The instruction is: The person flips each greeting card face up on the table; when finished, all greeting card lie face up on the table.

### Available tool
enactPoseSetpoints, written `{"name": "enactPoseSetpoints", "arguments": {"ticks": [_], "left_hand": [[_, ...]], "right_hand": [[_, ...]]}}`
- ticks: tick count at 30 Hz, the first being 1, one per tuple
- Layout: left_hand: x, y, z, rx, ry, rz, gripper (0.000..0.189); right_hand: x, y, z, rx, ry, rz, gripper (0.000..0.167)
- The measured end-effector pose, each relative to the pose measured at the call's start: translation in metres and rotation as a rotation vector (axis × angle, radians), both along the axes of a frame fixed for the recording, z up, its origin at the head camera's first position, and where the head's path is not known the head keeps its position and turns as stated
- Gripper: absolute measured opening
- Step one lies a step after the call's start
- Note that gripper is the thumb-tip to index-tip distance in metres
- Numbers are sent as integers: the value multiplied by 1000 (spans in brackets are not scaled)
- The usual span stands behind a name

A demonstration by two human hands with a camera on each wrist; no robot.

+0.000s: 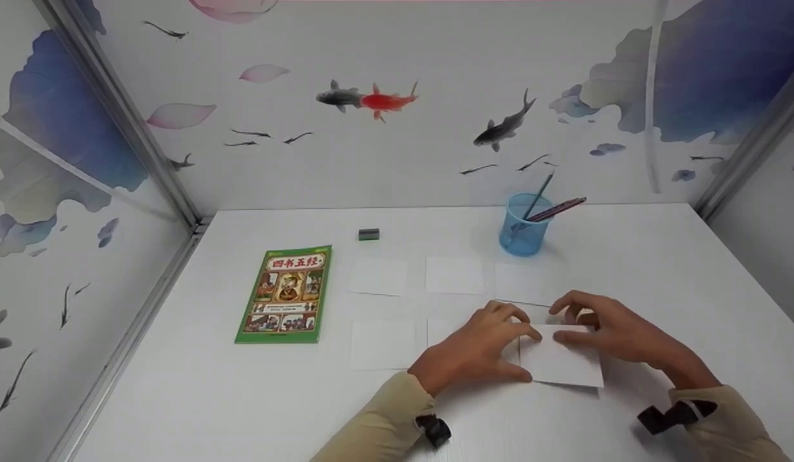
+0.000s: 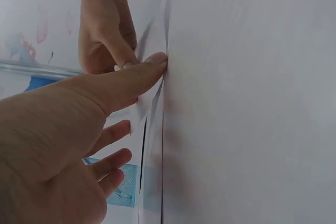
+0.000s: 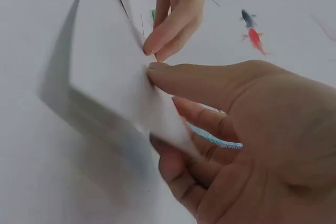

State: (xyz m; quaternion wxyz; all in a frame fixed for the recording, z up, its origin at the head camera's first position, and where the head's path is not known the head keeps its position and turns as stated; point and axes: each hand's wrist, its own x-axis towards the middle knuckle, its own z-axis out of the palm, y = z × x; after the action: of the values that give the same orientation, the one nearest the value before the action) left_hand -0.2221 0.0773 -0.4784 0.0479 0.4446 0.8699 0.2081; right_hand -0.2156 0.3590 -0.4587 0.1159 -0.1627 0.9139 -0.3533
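A square piece of white paper (image 1: pixel 563 362) lies between the two hands at the front right, tilted in the right wrist view with a greyish layer showing beneath it. My right hand (image 1: pixel 618 330) pinches its far edge, thumb on top and fingers underneath. At the paper's left side is my left hand (image 1: pixel 480 343), its thumb at the near left corner and its index finger at the far edge close to the right thumb. In the left wrist view the left thumb (image 2: pixel 131 82) presses along the paper's edge, while the other fingers curve behind it.
Several white paper squares (image 1: pixel 377 276) lie in two rows on the white table (image 1: pixel 198 398). A green illustrated book (image 1: pixel 284 295) rests to their left. Behind them are a small dark block (image 1: pixel 369 234) and a blue mesh cup (image 1: pixel 524 237) holding pencils (image 1: pixel 557 210).
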Motion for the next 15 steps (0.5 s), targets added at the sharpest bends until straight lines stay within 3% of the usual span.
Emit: {"name": "enactPoseSetpoints", "arguments": {"ticks": [3, 6, 11, 13, 15], "left_hand": [[1, 2, 1, 74, -79, 15, 50], [2, 6, 4, 225, -262, 37, 47], [1, 8, 7, 459, -624, 118, 54], [0, 7, 6, 518, -720, 140, 46], [-2, 5, 3, 558, -780, 149, 34]], "right_hand": [[0, -3, 2, -113, -15, -106, 44], [2, -10, 6, -228, 3, -165, 42], [6, -25, 9, -478, -81, -18, 57], [8, -30, 7, -492, -96, 15, 51], [9, -33, 4, -411, -32, 5, 36]]}}
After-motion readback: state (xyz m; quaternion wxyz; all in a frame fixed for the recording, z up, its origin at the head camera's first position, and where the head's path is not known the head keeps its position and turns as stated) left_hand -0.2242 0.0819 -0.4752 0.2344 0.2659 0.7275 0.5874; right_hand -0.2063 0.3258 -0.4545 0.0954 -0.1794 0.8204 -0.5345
